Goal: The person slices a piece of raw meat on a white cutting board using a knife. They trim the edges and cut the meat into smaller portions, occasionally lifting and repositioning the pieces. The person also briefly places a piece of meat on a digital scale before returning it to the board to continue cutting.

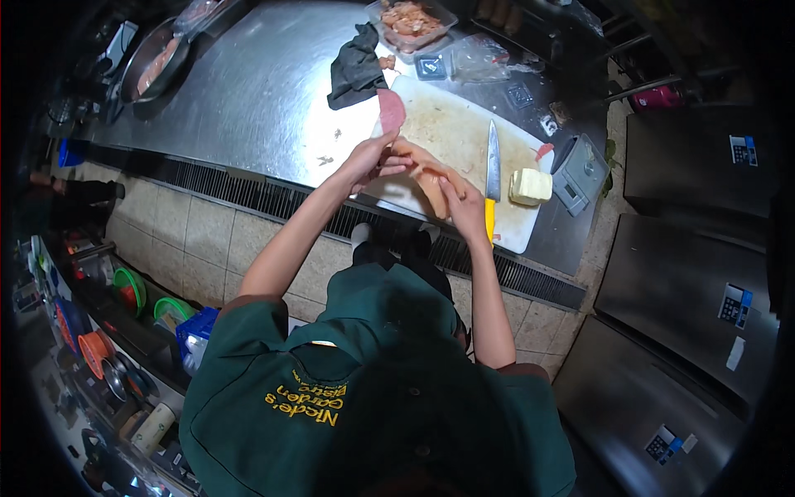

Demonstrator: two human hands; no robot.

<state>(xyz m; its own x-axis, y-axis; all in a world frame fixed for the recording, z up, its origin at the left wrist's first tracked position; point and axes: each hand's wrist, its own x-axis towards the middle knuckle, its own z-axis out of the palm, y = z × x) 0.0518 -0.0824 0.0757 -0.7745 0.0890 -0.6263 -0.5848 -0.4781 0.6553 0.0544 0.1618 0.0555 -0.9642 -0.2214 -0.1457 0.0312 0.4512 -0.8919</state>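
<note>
A round pink slice of ham (391,110) rises from the thumb and forefinger of my left hand (371,163), which seems to pinch its lower edge. The other fingers of that hand reach towards a piece of raw chicken breast (430,177). My right hand (463,206) grips the chicken, which hangs folded above a white cutting board (444,121). Right of that hand, a chef's knife (493,164) with a yellow handle lies on the board. Beside the knife sits a pale yellow block of cheese or butter (531,186). A pink scrap (544,151) lies near the board's right edge.
A dark cloth (357,68) lies beyond the board on the steel table (267,81). Behind are a plastic tub of raw meat (410,25) and a plastic bag (478,59). Scales (581,174) stand right; a steel pan (155,59) with meat is far left.
</note>
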